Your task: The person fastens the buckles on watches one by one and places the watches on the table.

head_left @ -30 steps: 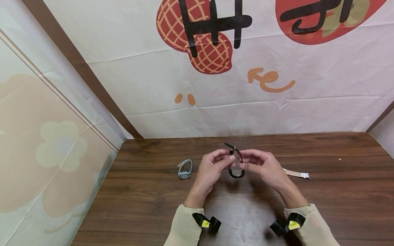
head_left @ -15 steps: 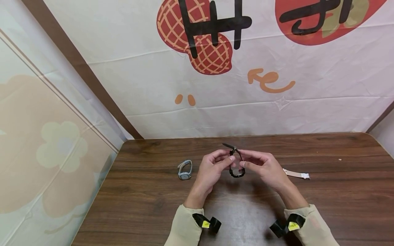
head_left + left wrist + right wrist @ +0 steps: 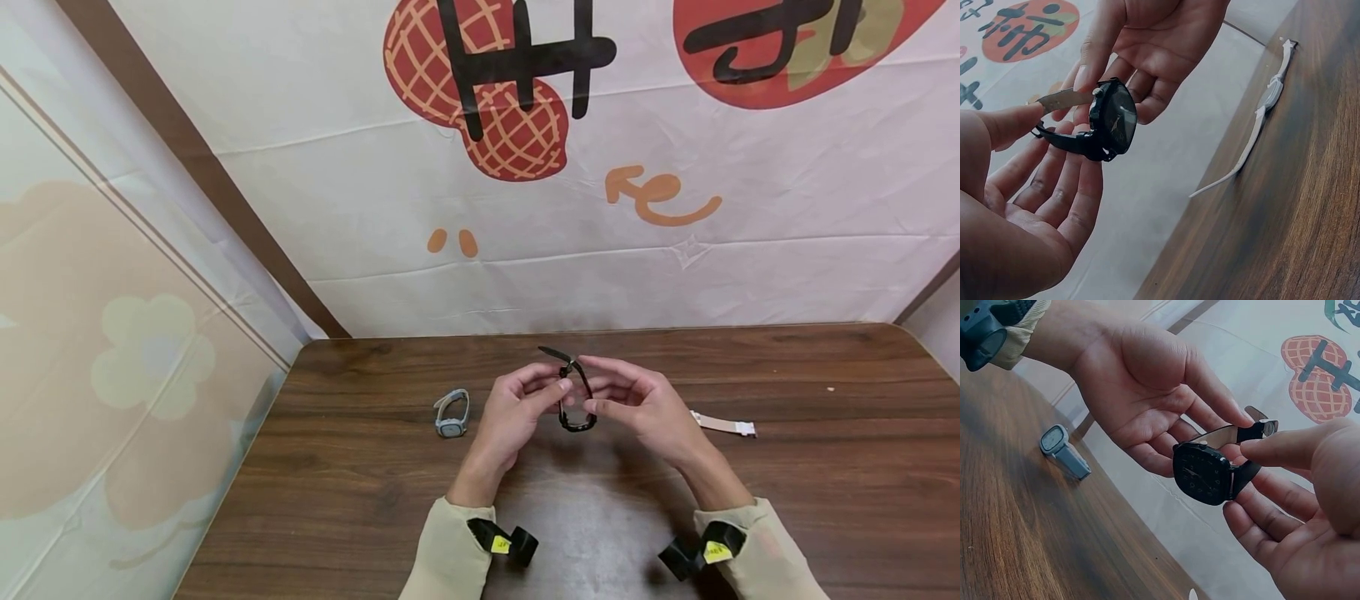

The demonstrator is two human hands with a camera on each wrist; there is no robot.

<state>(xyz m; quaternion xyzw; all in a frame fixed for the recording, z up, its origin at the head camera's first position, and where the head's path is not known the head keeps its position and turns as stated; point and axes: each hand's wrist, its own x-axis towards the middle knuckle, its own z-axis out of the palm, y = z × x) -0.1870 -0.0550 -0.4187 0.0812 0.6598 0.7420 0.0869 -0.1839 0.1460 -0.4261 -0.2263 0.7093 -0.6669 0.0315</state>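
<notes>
A black wristwatch (image 3: 577, 426) hangs above the table between both hands, its strap looped and its dial lowest. My left hand (image 3: 516, 410) pinches the strap near the buckle between thumb and fingers. From the other side, my right hand (image 3: 637, 407) pinches the strap with its thumb and fingers. The strap's free end (image 3: 553, 353) sticks out past the buckle to the upper left. In the left wrist view, the dark squarish dial (image 3: 1119, 119) faces right, and the strap's inner side (image 3: 1063, 100) looks pale. The buckle is partly hidden by the fingers.
A light blue watch (image 3: 450, 427) with a closed strap sits on the wooden table (image 3: 360, 500), left of the hands. A white watch (image 3: 1269, 95) lies stretched out on the right, partly behind the right hand in the head view. A printed cloth (image 3: 375, 208) hangs behind the table.
The strap's free end has shifted slightly to the left. My right index finger has straightened and moved up a little along the strap. The left hand has stayed almost still.
</notes>
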